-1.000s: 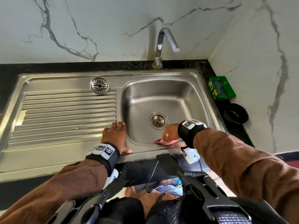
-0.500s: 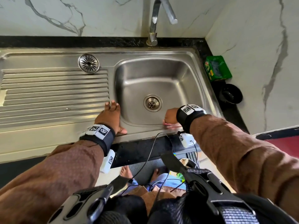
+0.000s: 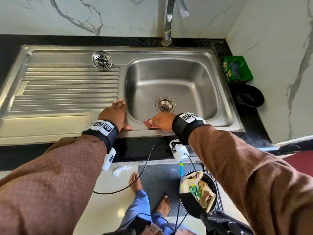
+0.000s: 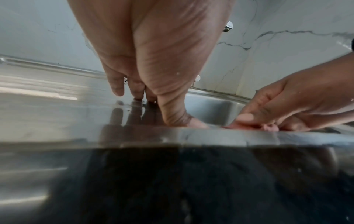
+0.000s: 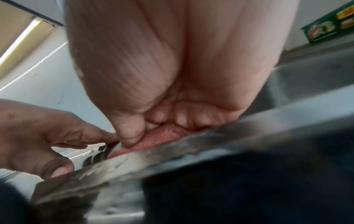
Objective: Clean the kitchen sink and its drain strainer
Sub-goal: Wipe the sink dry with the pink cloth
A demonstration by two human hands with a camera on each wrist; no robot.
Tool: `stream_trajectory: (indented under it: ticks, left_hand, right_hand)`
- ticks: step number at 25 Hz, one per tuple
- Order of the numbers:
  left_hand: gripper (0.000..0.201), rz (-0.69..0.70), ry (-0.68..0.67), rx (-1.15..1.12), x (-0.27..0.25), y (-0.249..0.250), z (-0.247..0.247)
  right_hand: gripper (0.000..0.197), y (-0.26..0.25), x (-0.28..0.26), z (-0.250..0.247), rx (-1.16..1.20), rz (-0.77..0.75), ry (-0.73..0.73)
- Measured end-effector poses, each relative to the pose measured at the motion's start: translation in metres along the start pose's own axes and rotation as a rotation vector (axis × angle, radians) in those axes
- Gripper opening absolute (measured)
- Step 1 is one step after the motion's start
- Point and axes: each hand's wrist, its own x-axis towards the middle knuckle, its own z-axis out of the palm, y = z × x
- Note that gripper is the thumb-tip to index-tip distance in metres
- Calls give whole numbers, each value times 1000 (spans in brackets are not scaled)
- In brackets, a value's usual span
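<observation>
The steel sink (image 3: 169, 53) has a basin on the right with an uncovered drain (image 3: 165, 105). The round drain strainer (image 3: 102, 60) lies on the sink's top ledge beside the ribbed drainboard (image 3: 67, 85). My left hand (image 3: 116, 114) lies flat, fingers straight, on the rim at the basin's near left corner (image 4: 138, 84). My right hand (image 3: 160, 122) grips a pink scrub pad (image 3: 148, 124) and presses it on the basin's front rim. In the right wrist view my curled fingers (image 5: 184, 119) hold the pink scrub pad (image 5: 164, 136) against the steel edge.
A chrome tap (image 3: 169, 21) stands behind the basin. A green box (image 3: 237, 69) and a black bowl (image 3: 249, 98) sit on the black counter at the right. On the floor are a bin of rubbish (image 3: 199, 189), a crumpled white cloth (image 3: 121, 169) and trailing cables.
My right hand has slid the pink pad leftwards along the front rim, toward my left hand. The left hand stays in place. My head has tilted down, showing the floor.
</observation>
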Motion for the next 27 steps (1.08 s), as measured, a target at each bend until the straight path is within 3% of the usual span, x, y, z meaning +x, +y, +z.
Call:
stream_trajectory:
  ticks: [3,7,12,15,17,20,22,24,27]
  left_hand:
    - [95,9,45,66,-12,1,6]
    - [91,-14,21,70,-16,1,9]
    - [95,-68,-17,3,-11,4,8]
    - [92,-89,-12,-21,-11,4,10]
    - [92,-88,-12,-11,-10,4,10]
    - [93,-79,-15,-19,-10,3,9]
    - [94,-77,-21,-28,-9,1,10]
    - [94,-81,-22,-22,-7,0,11]
    - [71,-78,18,20,-7,-1,12]
  right_hand:
    - [51,34,-23,-13,-148,168,-22]
    - [43,58,-24,-8,-256,340,36]
    - [37,-18,-16,20,-66,31,114]
    - [37,-13,-30,24,6,-65,195]
    - [34,16,-47,20,-1,-48,219]
    - [32,53,-74,7,-41,149,314]
    - [30,40,-79,16,-50,163,384]
    - [41,-6,-69,46,-64,-13,420]
    - [48,-67,-54,102,-83,-272,388]
